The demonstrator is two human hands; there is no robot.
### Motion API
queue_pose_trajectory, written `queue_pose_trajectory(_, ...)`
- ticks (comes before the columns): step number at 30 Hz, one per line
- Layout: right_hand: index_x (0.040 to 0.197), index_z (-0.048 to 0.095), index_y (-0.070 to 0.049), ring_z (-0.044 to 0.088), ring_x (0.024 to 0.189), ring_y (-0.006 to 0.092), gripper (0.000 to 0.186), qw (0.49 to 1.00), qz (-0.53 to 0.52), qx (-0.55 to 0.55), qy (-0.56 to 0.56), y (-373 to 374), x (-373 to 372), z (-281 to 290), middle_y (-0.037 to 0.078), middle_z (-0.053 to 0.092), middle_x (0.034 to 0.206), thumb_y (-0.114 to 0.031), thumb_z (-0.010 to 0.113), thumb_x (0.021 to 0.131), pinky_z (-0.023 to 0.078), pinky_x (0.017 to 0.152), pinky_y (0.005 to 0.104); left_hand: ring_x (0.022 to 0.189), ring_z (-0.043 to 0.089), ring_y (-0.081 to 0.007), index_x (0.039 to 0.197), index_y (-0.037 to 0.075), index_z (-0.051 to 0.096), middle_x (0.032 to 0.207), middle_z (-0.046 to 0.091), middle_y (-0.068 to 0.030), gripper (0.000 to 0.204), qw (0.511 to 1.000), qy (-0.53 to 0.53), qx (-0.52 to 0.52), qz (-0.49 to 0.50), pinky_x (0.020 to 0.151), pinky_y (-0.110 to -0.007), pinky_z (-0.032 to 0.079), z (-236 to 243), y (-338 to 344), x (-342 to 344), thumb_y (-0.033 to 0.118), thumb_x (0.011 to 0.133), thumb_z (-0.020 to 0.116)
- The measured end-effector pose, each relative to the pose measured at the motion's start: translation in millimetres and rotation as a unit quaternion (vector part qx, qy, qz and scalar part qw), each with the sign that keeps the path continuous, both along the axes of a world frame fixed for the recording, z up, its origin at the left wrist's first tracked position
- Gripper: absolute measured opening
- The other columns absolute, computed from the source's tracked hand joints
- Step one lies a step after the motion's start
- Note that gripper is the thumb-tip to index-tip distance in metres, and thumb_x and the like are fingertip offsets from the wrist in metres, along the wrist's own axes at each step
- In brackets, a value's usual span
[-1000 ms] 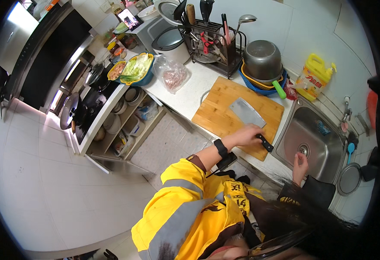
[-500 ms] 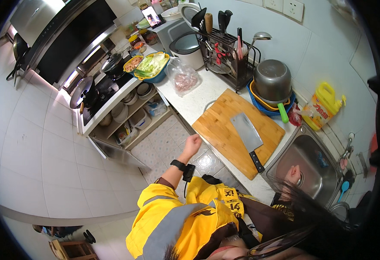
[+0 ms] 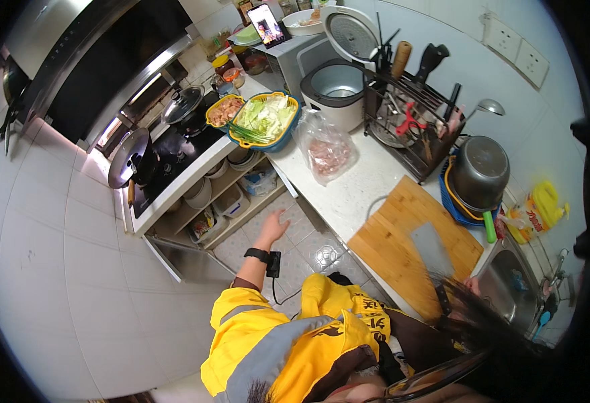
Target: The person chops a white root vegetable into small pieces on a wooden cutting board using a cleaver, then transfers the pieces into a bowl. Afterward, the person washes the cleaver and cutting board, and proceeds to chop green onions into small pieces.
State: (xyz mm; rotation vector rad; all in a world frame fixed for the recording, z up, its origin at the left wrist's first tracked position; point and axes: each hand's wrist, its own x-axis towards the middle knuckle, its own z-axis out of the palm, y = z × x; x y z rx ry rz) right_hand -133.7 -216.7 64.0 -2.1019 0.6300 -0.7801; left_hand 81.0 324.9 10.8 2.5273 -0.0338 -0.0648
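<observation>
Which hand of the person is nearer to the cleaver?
Right. The right hand is close beside the cleaver, on the side toward the sink; the left hand is well away to the left, over the floor.

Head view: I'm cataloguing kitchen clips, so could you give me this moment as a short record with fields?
left hand: fingers loosely open, grip empty, over the tiled floor
right hand: beside the sink, mostly behind hair, grip unclear
cleaver: flat on the wooden cutting board
clear plastic bag: pinkish meat inside, on the white countertop
rice cooker: lid raised
metal saucepan: upside down
</observation>
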Motion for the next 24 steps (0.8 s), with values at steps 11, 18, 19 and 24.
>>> queue_pose_trajectory(11, 0.110, 0.050, -0.002, 0.049, 0.103, 0.0237, 0.029, 0.996, 0.018, -0.077, 0.043, 84, 52, 44, 0.012, 0.048, 0.118, 0.002, 0.051, 0.082, 0.044, 0.075, 0.0287, 0.105, 0.047, -0.0312, 0.106, 0.010, 0.059, 0.110, 0.053, -0.0132, 0.040, 0.928, -0.231, 0.259, -0.138, 0.090, -0.039, 0.040, 115, 75, 227, -0.003, 0.068, 0.056)
queue_pose_trajectory(18, 0.115, 0.050, -0.003, 0.051, 0.100, 0.0223, 0.033, 0.994, 0.003, -0.085, 0.068, 91, 50, 44, 0.012, 0.048, 0.121, 0.003, 0.051, 0.082, 0.045, 0.075, 0.0283, 0.109, 0.046, -0.0307, 0.098, 0.012, 0.064, 0.110, 0.053, -0.0128, 0.030, 0.903, -0.198, 0.335, -0.183, 0.096, -0.041, 0.035, 90, 76, 270, 0.002, 0.070, 0.056)
queue_pose_trajectory(19, 0.115, 0.050, -0.003, 0.052, 0.100, 0.0222, 0.034, 0.993, 0.002, -0.094, 0.069, 92, 48, 45, 0.012, 0.048, 0.121, 0.003, 0.051, 0.082, 0.045, 0.074, 0.0282, 0.107, 0.047, -0.0309, 0.098, 0.012, 0.064, 0.109, 0.053, -0.0126, 0.031, 0.914, -0.183, 0.314, -0.178, 0.095, -0.041, 0.036, 88, 77, 272, 0.002, 0.070, 0.057)
queue_pose_trajectory(24, 0.116, 0.051, -0.003, 0.052, 0.099, 0.0218, 0.034, 0.992, -0.001, -0.112, 0.060, 93, 50, 49, 0.011, 0.048, 0.120, 0.002, 0.051, 0.082, 0.045, 0.075, 0.0281, 0.097, 0.051, -0.0339, 0.099, 0.007, 0.059, 0.100, 0.056, -0.0144, 0.030, 0.953, -0.208, 0.164, -0.145, 0.085, -0.042, 0.040, 86, 94, 279, 0.001, 0.069, 0.058)
